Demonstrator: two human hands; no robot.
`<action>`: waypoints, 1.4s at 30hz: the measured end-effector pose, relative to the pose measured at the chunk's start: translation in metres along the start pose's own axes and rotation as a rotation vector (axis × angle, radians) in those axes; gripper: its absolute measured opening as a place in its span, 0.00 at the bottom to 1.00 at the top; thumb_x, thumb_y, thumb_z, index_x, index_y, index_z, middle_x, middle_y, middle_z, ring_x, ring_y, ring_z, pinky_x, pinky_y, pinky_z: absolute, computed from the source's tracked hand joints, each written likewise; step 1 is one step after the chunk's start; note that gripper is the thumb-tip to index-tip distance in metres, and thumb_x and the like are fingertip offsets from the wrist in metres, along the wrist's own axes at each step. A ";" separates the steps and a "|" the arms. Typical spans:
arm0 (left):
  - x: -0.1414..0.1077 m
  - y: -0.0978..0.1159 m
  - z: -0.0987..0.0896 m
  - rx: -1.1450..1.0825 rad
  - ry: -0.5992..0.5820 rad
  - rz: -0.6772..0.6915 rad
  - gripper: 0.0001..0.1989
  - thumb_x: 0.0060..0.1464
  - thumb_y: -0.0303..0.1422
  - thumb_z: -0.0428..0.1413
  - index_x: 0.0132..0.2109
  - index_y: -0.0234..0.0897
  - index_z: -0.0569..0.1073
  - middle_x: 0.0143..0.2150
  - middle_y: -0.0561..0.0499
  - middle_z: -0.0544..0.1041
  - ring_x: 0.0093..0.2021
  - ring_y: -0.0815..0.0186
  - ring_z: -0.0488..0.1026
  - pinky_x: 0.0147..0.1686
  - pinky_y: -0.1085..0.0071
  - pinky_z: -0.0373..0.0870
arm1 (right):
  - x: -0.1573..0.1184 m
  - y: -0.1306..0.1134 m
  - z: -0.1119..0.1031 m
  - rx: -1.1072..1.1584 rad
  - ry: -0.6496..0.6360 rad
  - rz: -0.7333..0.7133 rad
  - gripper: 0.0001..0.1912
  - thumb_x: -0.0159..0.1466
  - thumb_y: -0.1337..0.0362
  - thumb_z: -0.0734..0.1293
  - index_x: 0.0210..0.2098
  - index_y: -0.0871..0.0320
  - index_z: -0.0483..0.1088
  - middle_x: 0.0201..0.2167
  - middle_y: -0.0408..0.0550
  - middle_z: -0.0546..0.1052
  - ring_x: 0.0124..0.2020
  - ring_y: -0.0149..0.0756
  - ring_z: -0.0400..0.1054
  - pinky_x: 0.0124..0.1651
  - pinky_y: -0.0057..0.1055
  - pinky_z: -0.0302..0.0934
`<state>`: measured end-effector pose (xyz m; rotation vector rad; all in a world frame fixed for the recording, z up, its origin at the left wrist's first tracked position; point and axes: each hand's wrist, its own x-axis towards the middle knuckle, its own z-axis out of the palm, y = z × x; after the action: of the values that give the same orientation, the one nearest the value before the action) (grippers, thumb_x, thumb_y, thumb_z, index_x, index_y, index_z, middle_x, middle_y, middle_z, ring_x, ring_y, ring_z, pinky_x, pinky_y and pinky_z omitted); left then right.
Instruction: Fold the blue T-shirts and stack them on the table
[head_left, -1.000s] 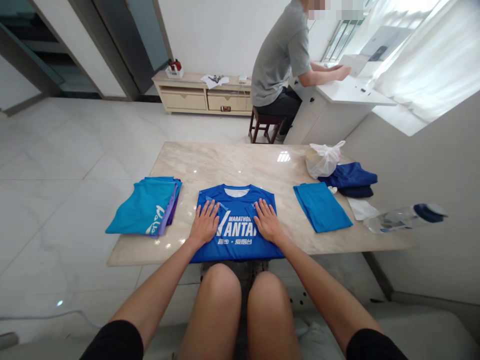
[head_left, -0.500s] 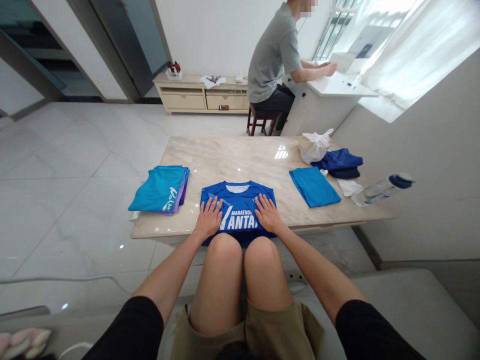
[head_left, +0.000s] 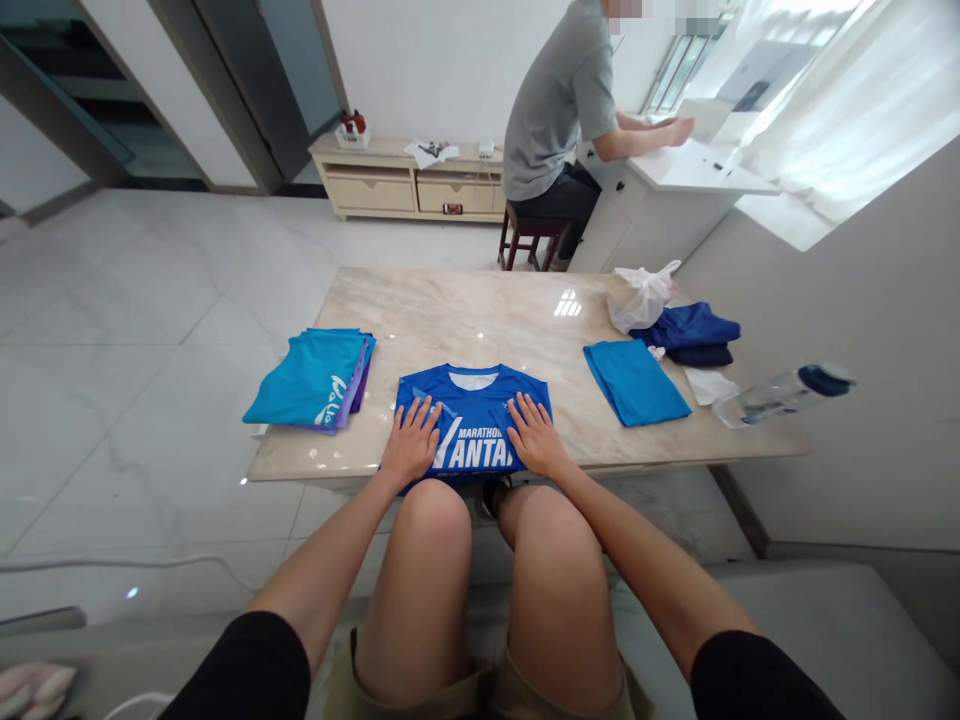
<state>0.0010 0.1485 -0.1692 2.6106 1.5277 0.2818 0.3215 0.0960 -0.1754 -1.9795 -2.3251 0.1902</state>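
Observation:
A blue shirt (head_left: 480, 405) with white "MARATHON" lettering lies on the marble-patterned table, its neckline facing away from me and its lower edge at the table's near edge. My left hand (head_left: 414, 438) rests flat on the shirt's left side, fingers spread. On the right side lies my right hand (head_left: 534, 432), also flat with its fingers apart. Left of the shirt is a stack of folded clothes (head_left: 315, 375), teal on top with purple layers under it. A folded light-blue garment (head_left: 636, 382) sits to the right.
The table (head_left: 450, 310) also bears a white plastic bag (head_left: 639, 297), dark blue clothes (head_left: 690, 330) and a clear water bottle (head_left: 780, 397) at the right. Beyond it, a person (head_left: 559, 110) in grey sits on a stool at a white desk (head_left: 690, 170). A low cabinet (head_left: 375, 190) stands against the wall.
My knees have moved apart, and a dark shoe now shows between them. Both hands stay flat on the shirt in nearly the same place. The view has shifted slightly.

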 end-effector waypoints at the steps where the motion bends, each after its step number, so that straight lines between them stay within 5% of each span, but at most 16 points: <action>1: 0.001 0.000 0.000 0.002 -0.002 0.002 0.32 0.76 0.39 0.40 0.81 0.40 0.61 0.84 0.45 0.57 0.84 0.49 0.51 0.81 0.42 0.47 | 0.000 0.000 0.000 0.009 0.003 -0.003 0.35 0.82 0.53 0.50 0.83 0.62 0.52 0.85 0.55 0.44 0.85 0.49 0.38 0.84 0.52 0.37; 31: 0.013 0.001 -0.003 -0.095 -0.014 -0.025 0.32 0.75 0.38 0.43 0.80 0.40 0.63 0.83 0.42 0.59 0.83 0.48 0.52 0.81 0.41 0.46 | 0.015 0.003 -0.003 0.090 -0.003 0.009 0.34 0.81 0.56 0.52 0.83 0.59 0.53 0.84 0.56 0.48 0.85 0.51 0.39 0.83 0.55 0.38; 36: 0.036 -0.030 -0.008 -0.267 0.033 -0.004 0.27 0.74 0.38 0.47 0.75 0.40 0.68 0.78 0.38 0.66 0.78 0.48 0.62 0.78 0.44 0.56 | 0.033 0.034 -0.017 0.183 -0.013 -0.048 0.31 0.77 0.66 0.56 0.77 0.56 0.63 0.80 0.59 0.60 0.80 0.55 0.52 0.78 0.58 0.51; 39: 0.070 -0.060 -0.015 -0.268 0.032 -0.160 0.27 0.66 0.37 0.60 0.69 0.37 0.70 0.70 0.33 0.70 0.71 0.43 0.68 0.72 0.44 0.64 | 0.060 0.063 -0.038 0.174 0.003 0.007 0.29 0.72 0.63 0.68 0.72 0.55 0.67 0.72 0.64 0.67 0.70 0.61 0.63 0.71 0.59 0.60; 42: 0.108 -0.084 -0.023 -0.197 -0.099 -0.319 0.37 0.51 0.38 0.72 0.64 0.35 0.69 0.65 0.33 0.72 0.68 0.39 0.70 0.68 0.45 0.68 | 0.095 0.082 -0.058 0.098 -0.136 0.089 0.35 0.65 0.59 0.78 0.68 0.55 0.67 0.66 0.65 0.71 0.65 0.63 0.66 0.66 0.56 0.64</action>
<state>-0.0235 0.2837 -0.1499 2.1605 1.7494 0.2541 0.3945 0.2046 -0.1319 -2.0844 -2.2571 0.4494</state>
